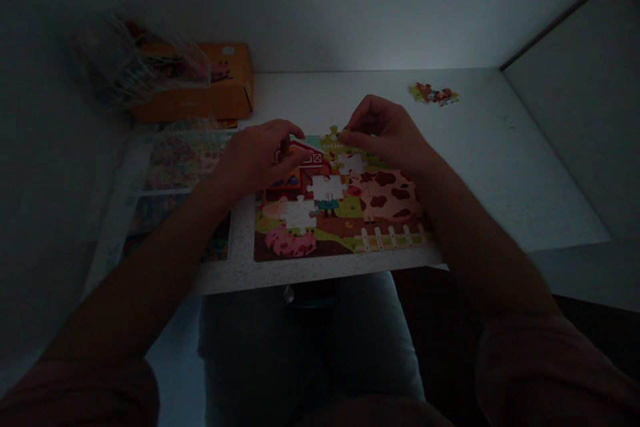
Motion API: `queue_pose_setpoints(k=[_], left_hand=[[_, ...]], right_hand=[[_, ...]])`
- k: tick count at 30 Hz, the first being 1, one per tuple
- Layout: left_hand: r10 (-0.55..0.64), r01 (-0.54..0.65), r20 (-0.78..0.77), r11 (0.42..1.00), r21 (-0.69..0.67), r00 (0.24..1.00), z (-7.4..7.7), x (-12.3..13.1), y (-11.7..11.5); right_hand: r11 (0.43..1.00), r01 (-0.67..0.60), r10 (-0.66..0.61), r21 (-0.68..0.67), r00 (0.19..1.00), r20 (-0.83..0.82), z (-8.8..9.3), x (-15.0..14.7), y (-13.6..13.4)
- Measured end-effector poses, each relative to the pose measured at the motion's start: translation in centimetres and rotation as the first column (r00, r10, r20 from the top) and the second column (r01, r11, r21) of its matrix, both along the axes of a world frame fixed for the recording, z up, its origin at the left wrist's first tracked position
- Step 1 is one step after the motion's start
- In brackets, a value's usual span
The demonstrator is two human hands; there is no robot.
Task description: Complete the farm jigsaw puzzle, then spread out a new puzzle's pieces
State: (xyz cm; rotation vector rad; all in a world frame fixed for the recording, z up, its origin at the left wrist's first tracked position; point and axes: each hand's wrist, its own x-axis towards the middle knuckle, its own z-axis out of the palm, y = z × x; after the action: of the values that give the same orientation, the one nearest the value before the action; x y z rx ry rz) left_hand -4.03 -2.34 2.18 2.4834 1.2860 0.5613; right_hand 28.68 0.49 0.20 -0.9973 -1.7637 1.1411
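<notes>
The right hand (387, 133) is closed in a pinch, thumb & fingertips gripping a small green-yellow puzzle piece (333, 140), held right at the top edge of the farm puzzle (380, 213), approx. mid-width. The left hand (257, 157) sits just beside it, w/ fingers curled down and tips on the red barn at the puzzle's upper left; light is too dim to tell whether it pinches anything. The hands are near each other but not touching. The puzzle lies flat at the front edge of the white counter (500, 167), mostly assembled: barn, spotted cow, pink pig, white fence along the bottom. Three white gaps (327, 188) show in the middle, one just below the held piece, two lower, toward the pig. A few loose pieces (433, 94) lie in a small cluster at the back right of the counter, well apart from the puzzle. To the left, more puzzle sheets (180, 160) lie flat, partly under the left forearm. Behind them stands an orange box (220, 90), w/ a clear bag (125, 63) just beside it on the left, contents blurred. The person's lap (310, 340) shows below the counter edge.
</notes>
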Motion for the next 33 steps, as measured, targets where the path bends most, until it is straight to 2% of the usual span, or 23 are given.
queue_pose_setpoints(k=[7,13,17,22,28,33], left_hand=[[-0.041,0.042,-0.021,0.998,0.052,0.999,0.1,0.6,-0.8],[-0.097,0.108,-0.067,0.977,0.182,0.993,-0.5,0.3,-0.2],[-0.070,0.080,-0.057,0.980,0.184,0.996,-0.3,0.0,-0.1],[-0.039,0.043,-0.032,0.988,0.146,0.999,0.2,0.3,-0.4],[-0.057,0.056,0.007,0.994,0.090,0.998,0.3,-0.3,0.2],[-0.012,0.009,0.035,0.996,0.091,0.999,0.6,-1.2,0.7]], right_hand=[[1.000,0.005,-0.006,-0.014,0.999,-0.040,-0.9,-1.1,0.1],[0.998,-0.045,0.042,-0.046,0.997,-0.058,-1.3,-1.8,-0.3],[0.997,-0.056,0.055,0.059,0.998,0.028,-0.7,-1.3,-0.4],[0.960,-0.099,0.043,0.263,0.976,0.212,0.0,-0.5,-0.7],[0.945,-0.100,0.001,0.311,0.954,0.301,0.0,0.0,-1.0],[0.940,-0.077,-0.038,0.332,0.944,0.327,0.4,0.9,-0.9]])
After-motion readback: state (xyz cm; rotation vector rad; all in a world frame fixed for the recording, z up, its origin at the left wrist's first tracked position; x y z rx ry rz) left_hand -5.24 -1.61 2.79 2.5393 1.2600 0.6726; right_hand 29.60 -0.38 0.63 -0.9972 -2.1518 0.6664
